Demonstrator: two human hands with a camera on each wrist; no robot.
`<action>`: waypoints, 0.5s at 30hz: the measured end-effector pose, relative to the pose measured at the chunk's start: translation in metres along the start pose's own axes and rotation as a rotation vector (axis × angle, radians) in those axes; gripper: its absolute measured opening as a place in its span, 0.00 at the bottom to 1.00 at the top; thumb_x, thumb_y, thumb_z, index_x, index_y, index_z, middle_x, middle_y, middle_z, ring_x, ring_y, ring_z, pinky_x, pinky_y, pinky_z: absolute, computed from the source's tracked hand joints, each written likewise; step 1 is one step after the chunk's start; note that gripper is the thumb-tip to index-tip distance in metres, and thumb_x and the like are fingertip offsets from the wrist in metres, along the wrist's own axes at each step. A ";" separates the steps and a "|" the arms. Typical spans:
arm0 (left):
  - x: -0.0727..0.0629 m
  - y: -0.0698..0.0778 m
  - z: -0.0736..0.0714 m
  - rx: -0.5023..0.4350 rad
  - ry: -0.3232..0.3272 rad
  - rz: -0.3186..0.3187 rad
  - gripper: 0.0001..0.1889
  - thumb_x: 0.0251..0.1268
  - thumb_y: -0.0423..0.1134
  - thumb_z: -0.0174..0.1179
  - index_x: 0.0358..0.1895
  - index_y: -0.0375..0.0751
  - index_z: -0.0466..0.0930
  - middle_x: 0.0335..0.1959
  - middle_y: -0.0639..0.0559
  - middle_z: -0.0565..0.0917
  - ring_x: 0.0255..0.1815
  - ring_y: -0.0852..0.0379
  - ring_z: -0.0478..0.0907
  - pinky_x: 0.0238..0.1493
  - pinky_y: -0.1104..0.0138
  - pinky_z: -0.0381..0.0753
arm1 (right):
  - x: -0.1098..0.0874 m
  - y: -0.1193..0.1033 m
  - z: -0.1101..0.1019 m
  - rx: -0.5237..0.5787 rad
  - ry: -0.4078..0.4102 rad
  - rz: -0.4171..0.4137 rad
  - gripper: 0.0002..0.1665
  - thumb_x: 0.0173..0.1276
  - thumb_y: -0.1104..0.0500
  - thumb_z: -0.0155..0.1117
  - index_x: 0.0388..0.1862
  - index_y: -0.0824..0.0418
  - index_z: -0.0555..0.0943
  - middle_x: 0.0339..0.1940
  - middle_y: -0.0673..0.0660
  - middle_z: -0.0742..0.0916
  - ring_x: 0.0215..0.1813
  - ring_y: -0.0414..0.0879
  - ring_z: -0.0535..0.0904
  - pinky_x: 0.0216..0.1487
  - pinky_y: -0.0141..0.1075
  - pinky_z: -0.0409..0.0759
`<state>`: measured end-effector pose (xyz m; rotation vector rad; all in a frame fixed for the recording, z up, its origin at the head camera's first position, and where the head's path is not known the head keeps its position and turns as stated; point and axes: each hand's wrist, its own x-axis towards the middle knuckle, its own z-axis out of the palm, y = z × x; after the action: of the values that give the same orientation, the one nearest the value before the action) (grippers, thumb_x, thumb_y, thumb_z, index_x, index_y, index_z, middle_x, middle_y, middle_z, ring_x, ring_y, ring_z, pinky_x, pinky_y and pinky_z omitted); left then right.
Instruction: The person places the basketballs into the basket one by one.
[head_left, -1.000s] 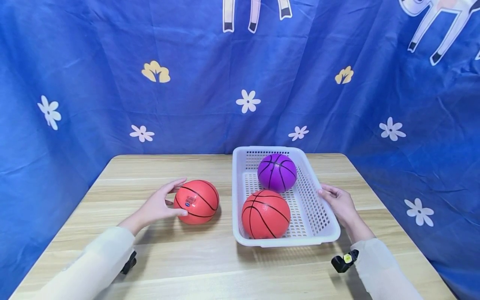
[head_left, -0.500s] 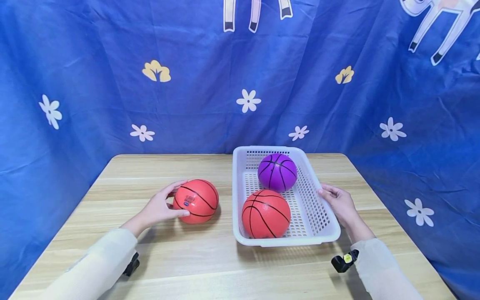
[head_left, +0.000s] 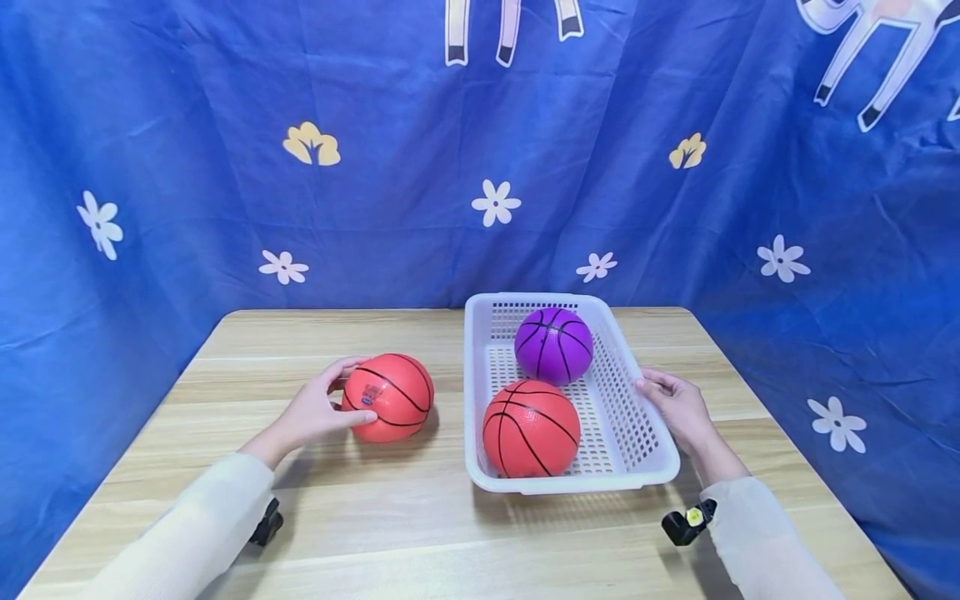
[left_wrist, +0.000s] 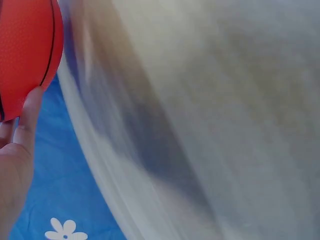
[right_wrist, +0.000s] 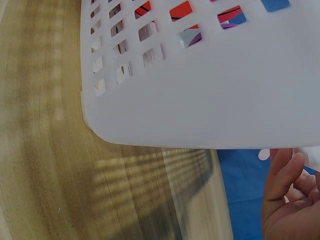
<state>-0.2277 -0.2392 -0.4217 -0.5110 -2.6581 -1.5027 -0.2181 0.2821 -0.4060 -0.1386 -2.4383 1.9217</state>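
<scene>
In the head view my left hand [head_left: 311, 414] grips a red toy basketball [head_left: 388, 397] from its left side, thumb in front and fingers behind. The left wrist view shows the fingers against the red ball [left_wrist: 27, 55]. Over on the right, my right hand [head_left: 678, 408] holds the right rim of a white plastic basket [head_left: 573, 483]. Inside that basket lie a purple basketball [head_left: 553, 346] toward the back and another red basketball [head_left: 531, 428] at the front. From the right wrist, the curled fingers of the hand [right_wrist: 290, 195] show at the basket's rim [right_wrist: 200, 120].
Everything is on a light wooden table [head_left: 390, 517]. A blue curtain [head_left: 390, 208] with flower and animal prints hangs behind it and along both sides. Bare tabletop lies between the held ball and the basket.
The ball in my left hand has shifted slightly up and left in the head view, turning a little, and appears to be lifting. My right hand and the basket have stayed still.
</scene>
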 end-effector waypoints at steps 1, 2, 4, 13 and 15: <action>0.001 0.001 -0.001 0.005 0.003 0.004 0.43 0.46 0.42 0.76 0.69 0.45 0.64 0.58 0.42 0.74 0.56 0.44 0.72 0.43 0.61 0.81 | 0.000 0.000 0.000 0.001 0.001 -0.002 0.30 0.70 0.56 0.60 0.64 0.74 0.69 0.46 0.65 0.85 0.38 0.45 0.84 0.38 0.33 0.82; 0.002 0.002 -0.002 0.009 0.009 0.006 0.43 0.46 0.42 0.76 0.69 0.46 0.64 0.58 0.42 0.74 0.55 0.45 0.72 0.43 0.61 0.81 | 0.000 0.000 0.000 0.002 0.001 -0.002 0.30 0.70 0.56 0.60 0.64 0.74 0.69 0.46 0.64 0.85 0.38 0.45 0.84 0.38 0.33 0.82; 0.005 0.006 -0.005 0.015 0.020 0.010 0.43 0.47 0.42 0.75 0.68 0.46 0.64 0.58 0.42 0.74 0.55 0.46 0.73 0.42 0.61 0.81 | 0.000 0.000 0.000 0.002 0.001 -0.003 0.30 0.70 0.56 0.60 0.64 0.74 0.69 0.45 0.64 0.85 0.38 0.45 0.84 0.38 0.33 0.82; 0.021 0.029 -0.015 -0.016 0.069 0.083 0.40 0.49 0.36 0.73 0.68 0.43 0.64 0.56 0.42 0.75 0.48 0.65 0.74 0.39 0.65 0.80 | 0.001 0.001 0.000 -0.006 0.001 -0.001 0.31 0.70 0.55 0.60 0.64 0.73 0.69 0.47 0.66 0.84 0.38 0.45 0.84 0.38 0.33 0.82; 0.025 0.036 -0.015 -0.019 0.075 0.091 0.40 0.50 0.36 0.73 0.68 0.43 0.64 0.56 0.42 0.75 0.48 0.65 0.74 0.38 0.66 0.80 | 0.001 0.001 0.000 -0.002 0.001 -0.001 0.31 0.70 0.55 0.60 0.64 0.73 0.69 0.47 0.66 0.84 0.38 0.45 0.84 0.38 0.33 0.82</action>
<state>-0.2428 -0.2286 -0.3791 -0.5573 -2.5304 -1.4925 -0.2186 0.2825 -0.4067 -0.1384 -2.4389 1.9182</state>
